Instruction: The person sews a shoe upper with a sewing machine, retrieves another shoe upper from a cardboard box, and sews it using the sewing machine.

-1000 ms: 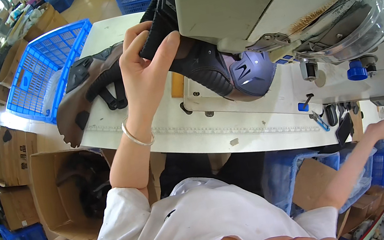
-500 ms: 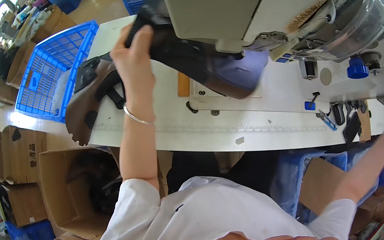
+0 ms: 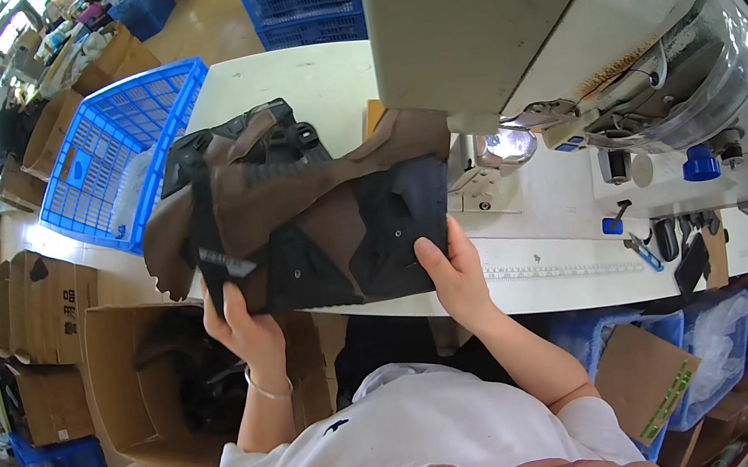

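Observation:
Both hands hold up a wide, flat boot upper [image 3: 307,220] of brown and black panels, with a black strap, a small pale label and metal eyelets. My left hand [image 3: 244,332], a bangle on its wrist, grips its lower left edge below the label, thumb on the front. The lower right corner is pinched in my right hand [image 3: 454,269], thumb in front; its other fingers are mostly hidden behind the piece. More dark pieces with buckles [image 3: 278,131] show behind it on the white table [image 3: 287,70]. Its right end is close to the sewing machine [image 3: 485,7].
A blue crate [image 3: 121,137] stands beyond the table's left edge, with open cardboard boxes [image 3: 121,375] below. On the table's right lie small tools [image 3: 678,247] near a blue knob [image 3: 701,164]. Blue bins [image 3: 719,344] stand under the right side.
My right hand has come in from the far right onto the upper. My left hand has moved down and nearer my body. A dark piece is no longer raised beside the machine head.

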Available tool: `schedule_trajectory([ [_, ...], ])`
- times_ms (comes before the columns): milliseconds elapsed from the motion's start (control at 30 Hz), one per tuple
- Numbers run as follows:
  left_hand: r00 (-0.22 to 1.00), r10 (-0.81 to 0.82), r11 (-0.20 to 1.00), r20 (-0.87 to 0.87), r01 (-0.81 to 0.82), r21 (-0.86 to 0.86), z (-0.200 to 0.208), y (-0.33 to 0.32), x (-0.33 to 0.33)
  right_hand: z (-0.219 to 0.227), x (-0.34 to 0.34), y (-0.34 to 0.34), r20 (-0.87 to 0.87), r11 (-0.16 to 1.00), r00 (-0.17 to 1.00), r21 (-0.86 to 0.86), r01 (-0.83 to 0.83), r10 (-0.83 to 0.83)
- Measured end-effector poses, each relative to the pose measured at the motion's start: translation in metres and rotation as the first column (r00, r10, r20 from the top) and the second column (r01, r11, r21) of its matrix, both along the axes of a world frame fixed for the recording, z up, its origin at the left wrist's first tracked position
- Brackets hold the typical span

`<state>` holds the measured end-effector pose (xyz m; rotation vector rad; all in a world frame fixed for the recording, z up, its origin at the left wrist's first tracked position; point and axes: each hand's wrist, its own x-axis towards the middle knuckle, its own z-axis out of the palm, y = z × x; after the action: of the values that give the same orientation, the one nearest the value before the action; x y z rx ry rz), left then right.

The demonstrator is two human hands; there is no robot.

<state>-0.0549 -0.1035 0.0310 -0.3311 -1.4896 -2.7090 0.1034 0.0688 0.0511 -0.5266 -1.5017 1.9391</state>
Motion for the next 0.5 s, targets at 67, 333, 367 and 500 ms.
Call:
schedule_trajectory([
  [67,0.999,-0.03,0.999,-0.045,0.029,-0.025,-0.004,-0.017,0.013,0.006,-0.001,-0.003,0.029,0.994,0.997,0.086,0.063,-0.066],
  [333,0.931,-0.152,0.928,-0.331,0.019,-0.371,-0.012,0.008,0.041,-0.003,0.033,0.022,-0.054,0.952,0.951,0.012,0.305,-0.304],
  [367,0.941,-0.161,0.924,-0.299,0.038,-0.381,-0.021,0.006,0.037,-0.002,0.033,0.025,-0.058,0.963,0.962,0.026,0.269,-0.267],
  [500,0.947,-0.126,0.937,-0.294,0.016,-0.35,-0.016,0.016,0.04,0.004,0.028,0.028,-0.058,0.976,0.976,0.039,0.215,-0.212],
])
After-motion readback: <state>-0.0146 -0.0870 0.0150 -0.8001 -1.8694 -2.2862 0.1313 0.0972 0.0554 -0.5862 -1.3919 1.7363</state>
